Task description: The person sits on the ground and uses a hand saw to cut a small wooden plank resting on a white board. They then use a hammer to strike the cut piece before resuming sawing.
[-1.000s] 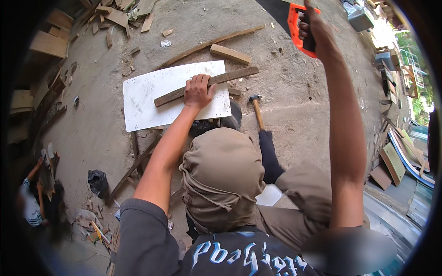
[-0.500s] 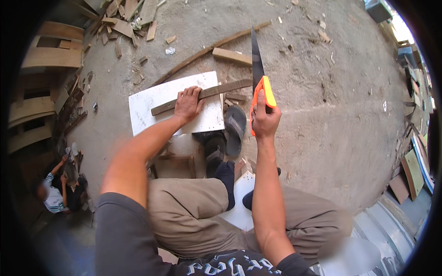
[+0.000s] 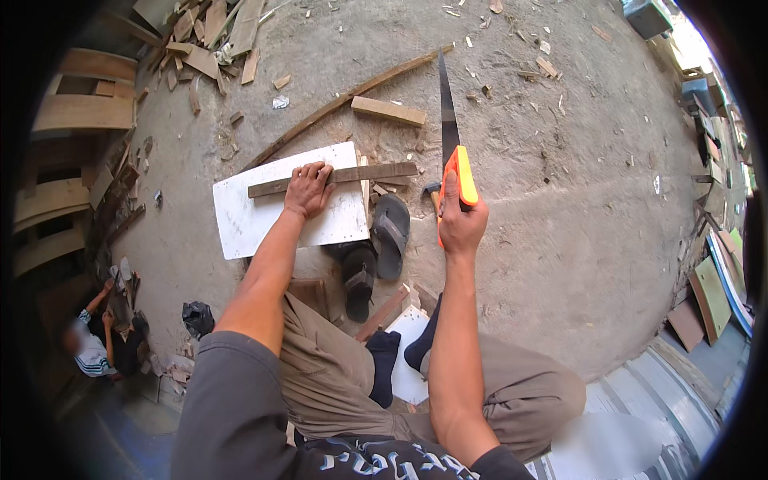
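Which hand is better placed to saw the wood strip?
Likely the right hand: it holds the saw near the free end of the wood strip, while the left hand holds the strip.

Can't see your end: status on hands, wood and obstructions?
Left hand holding wood strip on white board. Right hand holding saw, blade apart from strip. Hammer partly behind saw.

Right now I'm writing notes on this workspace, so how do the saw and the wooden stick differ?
The saw is in the right hand, while the wooden stick lies on the white board under the left hand. The saw has an orange handle; the wooden stick is brown. Both are long and narrow.
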Motion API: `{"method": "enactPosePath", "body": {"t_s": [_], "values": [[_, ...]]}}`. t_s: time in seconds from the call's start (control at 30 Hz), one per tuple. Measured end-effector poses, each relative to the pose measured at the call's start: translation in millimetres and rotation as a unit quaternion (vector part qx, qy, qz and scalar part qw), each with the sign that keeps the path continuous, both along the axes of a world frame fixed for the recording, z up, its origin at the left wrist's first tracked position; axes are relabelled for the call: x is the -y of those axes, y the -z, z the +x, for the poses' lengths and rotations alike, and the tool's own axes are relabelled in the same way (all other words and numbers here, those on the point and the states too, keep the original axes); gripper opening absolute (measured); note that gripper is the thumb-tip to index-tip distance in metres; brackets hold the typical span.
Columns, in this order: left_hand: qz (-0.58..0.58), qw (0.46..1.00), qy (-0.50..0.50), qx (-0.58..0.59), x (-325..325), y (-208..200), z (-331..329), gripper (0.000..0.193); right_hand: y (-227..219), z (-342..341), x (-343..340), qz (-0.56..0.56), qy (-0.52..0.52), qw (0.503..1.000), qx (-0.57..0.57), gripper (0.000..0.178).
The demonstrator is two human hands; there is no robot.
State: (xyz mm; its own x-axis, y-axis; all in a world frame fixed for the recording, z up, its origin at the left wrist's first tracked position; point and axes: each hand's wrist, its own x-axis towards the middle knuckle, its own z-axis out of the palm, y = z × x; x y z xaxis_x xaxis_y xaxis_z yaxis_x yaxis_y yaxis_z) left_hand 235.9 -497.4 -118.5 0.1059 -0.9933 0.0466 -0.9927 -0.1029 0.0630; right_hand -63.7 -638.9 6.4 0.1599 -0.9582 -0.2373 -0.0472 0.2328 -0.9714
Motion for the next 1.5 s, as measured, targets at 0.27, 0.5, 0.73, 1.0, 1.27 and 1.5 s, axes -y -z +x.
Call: {"method": "enactPosePath", "body": {"t_s": [0.27, 0.5, 0.73, 1.0, 1.27, 1.5], "values": [[-0.013, 0.992, -0.123, -0.005, -17, 3, -60, 0.042, -26, -26, -62, 0.007, -0.002, 0.997, -0.076, 0.037], [-0.048, 0.956, -0.271, -0.103, 26, -9, -88, 0.039, -37, 0, -110, -0.041, -0.021, 0.998, -0.037, 0.038], [-0.068, 0.881, -0.459, -0.094, 57, -1, -117, 0.028, -40, -38, -161, -0.013, -0.048, 0.994, -0.100, 0.033], [-0.130, 0.887, -0.434, -0.086, 54, 14, -117, 0.021, -53, -59, -169, -0.017, -0.082, 0.984, -0.157, 0.029], [-0.095, 0.904, -0.410, -0.078, 42, -2, -131, 0.025, -73, -46, -173, -0.006, -0.050, 0.993, -0.106, 0.031], [-0.067, 0.904, -0.417, -0.071, 42, -3, -147, 0.026, -67, -68, -170, -0.003, -0.077, 0.991, -0.109, 0.029]]}}
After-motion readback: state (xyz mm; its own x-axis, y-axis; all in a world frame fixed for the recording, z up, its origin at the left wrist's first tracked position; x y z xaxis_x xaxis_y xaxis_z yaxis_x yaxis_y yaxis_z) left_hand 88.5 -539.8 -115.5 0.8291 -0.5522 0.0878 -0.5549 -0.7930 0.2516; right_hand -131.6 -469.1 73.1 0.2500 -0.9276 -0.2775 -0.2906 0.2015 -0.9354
